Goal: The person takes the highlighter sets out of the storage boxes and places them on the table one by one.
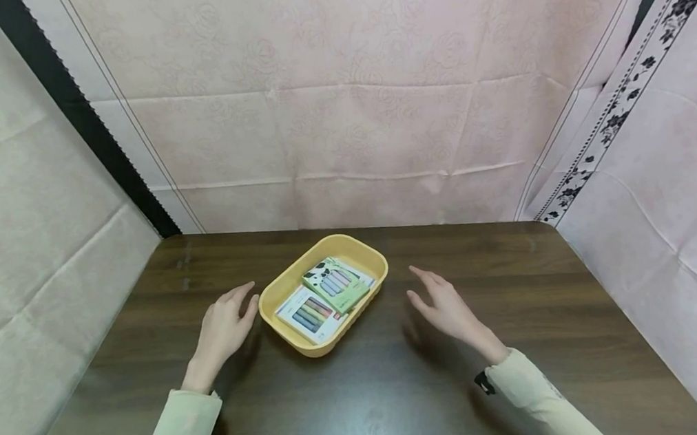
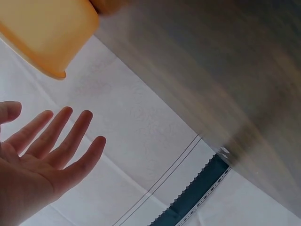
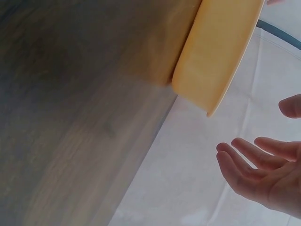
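A yellow oval-cornered basket (image 1: 281, 283) stands tilted in angle on the dark wooden table. Inside it lie a green box (image 1: 355, 295) with pastel sticks and a cow-like black-and-white pattern, and a white box (image 1: 313, 315) picturing colored sticks; the green one overlaps the white. My left hand (image 1: 224, 326) is just left of the basket, thumb near its rim, fingers extended and spread. On the other side, my right hand (image 1: 446, 308) hovers a short way off the basket with fingers loosely extended. Both wrist views show the palms holding nothing beside the basket wall (image 2: 51, 33).
The brown wooden table (image 1: 365, 409) extends around the basket. Pale patterned cloth (image 1: 341, 128) hangs behind the table's far edge, with more cloth (image 1: 671, 272) on the right side and on the left. A black band (image 1: 98, 129) runs along the left cloth.
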{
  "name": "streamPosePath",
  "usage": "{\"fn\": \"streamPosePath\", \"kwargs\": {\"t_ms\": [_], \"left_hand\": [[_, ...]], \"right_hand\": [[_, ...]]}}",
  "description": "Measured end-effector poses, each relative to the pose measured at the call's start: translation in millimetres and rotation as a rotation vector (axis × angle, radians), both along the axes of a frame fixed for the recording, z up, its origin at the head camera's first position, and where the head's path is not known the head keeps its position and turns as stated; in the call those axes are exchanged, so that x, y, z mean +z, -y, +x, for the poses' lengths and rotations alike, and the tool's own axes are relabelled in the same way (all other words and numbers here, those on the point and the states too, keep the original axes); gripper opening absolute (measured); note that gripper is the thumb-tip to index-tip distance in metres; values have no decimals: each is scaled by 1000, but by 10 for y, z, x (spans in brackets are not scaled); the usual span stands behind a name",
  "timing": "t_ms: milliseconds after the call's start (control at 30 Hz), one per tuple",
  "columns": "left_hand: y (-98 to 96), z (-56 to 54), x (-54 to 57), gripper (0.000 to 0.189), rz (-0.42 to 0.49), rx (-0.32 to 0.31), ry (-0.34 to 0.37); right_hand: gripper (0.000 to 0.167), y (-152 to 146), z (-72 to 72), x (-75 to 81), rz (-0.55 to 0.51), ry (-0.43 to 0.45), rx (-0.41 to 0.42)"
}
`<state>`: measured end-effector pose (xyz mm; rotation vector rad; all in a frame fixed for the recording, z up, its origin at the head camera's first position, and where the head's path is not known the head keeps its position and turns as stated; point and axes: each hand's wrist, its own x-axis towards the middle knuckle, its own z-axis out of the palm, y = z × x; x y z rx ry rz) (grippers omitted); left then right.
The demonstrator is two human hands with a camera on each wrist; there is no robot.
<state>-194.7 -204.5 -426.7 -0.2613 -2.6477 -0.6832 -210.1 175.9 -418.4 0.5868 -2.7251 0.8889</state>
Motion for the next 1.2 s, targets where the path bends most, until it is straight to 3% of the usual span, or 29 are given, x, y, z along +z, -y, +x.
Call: {"fn": "streamPosePath", "kwargs": {"t_ms": [433, 700, 1200], "left_hand": [[-63, -76, -17, 34, -7, -24, -29], [-95, -126, -64, 33, -12, -46, -53], [-196, -228, -99, 41, -60, -72, 57]], "right_hand": [[41, 187, -74, 33, -61, -53, 50], [33, 290, -117, 13, -36, -83, 68], [29, 413, -148, 4, -13, -103, 94]]}}
